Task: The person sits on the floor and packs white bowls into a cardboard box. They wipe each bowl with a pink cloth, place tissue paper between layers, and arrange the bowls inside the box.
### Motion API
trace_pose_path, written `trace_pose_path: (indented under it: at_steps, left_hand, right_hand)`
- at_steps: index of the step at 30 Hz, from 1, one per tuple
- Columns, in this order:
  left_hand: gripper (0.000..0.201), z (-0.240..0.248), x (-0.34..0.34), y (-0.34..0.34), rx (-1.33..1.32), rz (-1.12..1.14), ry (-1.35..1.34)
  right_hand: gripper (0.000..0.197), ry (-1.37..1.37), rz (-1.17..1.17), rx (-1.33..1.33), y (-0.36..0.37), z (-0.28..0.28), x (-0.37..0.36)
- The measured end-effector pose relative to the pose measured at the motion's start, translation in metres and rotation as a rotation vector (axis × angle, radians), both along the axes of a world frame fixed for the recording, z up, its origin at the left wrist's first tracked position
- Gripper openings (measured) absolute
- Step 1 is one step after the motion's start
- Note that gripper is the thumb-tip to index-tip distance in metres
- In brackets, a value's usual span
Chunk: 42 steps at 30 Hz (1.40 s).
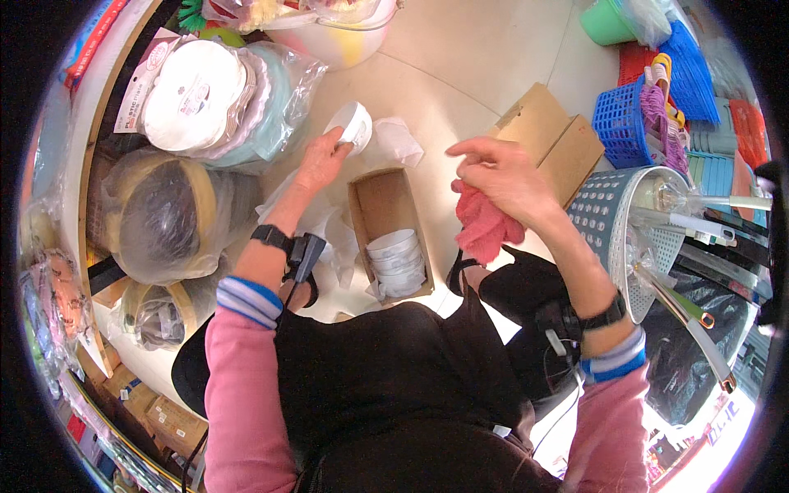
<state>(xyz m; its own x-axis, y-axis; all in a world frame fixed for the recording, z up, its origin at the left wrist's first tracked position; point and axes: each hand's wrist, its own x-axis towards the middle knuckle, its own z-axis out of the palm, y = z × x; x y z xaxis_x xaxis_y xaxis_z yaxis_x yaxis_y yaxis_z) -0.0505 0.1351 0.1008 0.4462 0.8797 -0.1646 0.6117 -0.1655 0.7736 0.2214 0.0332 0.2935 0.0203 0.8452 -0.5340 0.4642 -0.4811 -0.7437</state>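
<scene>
My left hand (322, 158) is closed on the rim of a small white bowl (354, 130), held tilted above the floor. In my right hand (507, 179) is a bunched red cloth (485, 222), gripped by the lower fingers while the index finger points out to the left. Between my feet stands an open cardboard box (378, 201), with a stack of white bowls (397, 261) in its near end. White wrapping paper (335, 246) lies crumpled at the box's left side, and another sheet (396, 145) lies beyond the held bowl.
Plastic-wrapped plates (197, 94) and bagged round goods (164, 209) fill the left side. Flattened-looking cardboard (546, 135) lies at the far right. A blue basket (618, 123) and a perforated grey bin (604, 218) holding long-handled utensils stand to the right. A bucket (345, 37) is at the top.
</scene>
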Motion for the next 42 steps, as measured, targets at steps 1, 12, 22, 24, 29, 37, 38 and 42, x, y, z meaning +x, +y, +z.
trace_pose_path:
  at_steps: [1, 12, 22, 24, 29, 37, 38, 42]
  left_hand:
    - [0.022, 0.011, -0.001, -0.006, -0.008, 0.002, -0.053]
    - [0.017, 0.037, -0.019, -0.05, -0.09, 0.105, -0.181]
    - [0.017, 0.041, -0.022, -0.041, -0.099, 0.196, -0.15]
    - [0.017, 0.049, -0.024, -0.04, -0.109, 0.221, -0.126]
    - [0.022, 0.066, -0.025, -0.042, -0.102, 0.304, -0.174]
    - [0.023, 0.089, -0.023, -0.077, -0.007, 0.371, -0.283]
    - [0.022, 0.09, -0.023, -0.084, 0.026, 0.356, -0.295]
    - [0.021, 0.088, -0.028, -0.1, 0.041, 0.326, -0.312]
  right_hand:
    - [0.031, -0.123, 0.116, -0.031, 0.007, -0.02, 0.0]
    - [0.04, -0.911, 0.936, 0.149, 0.019, -0.236, -0.016]
    - [0.051, -0.832, 0.695, 0.06, 0.039, -0.272, -0.021]
    - [0.049, -0.711, 0.557, 0.133, 0.045, -0.252, -0.016]
    - [0.043, -0.17, 0.172, 0.24, 0.067, -0.172, -0.004]
    - [0.03, -0.38, 0.778, 0.356, 0.008, -0.103, -0.039]
    - [0.019, -0.5, 0.909, 0.204, -0.005, -0.106, -0.047]
    - [0.013, -0.804, 1.172, 0.453, -0.043, -0.116, -0.08]
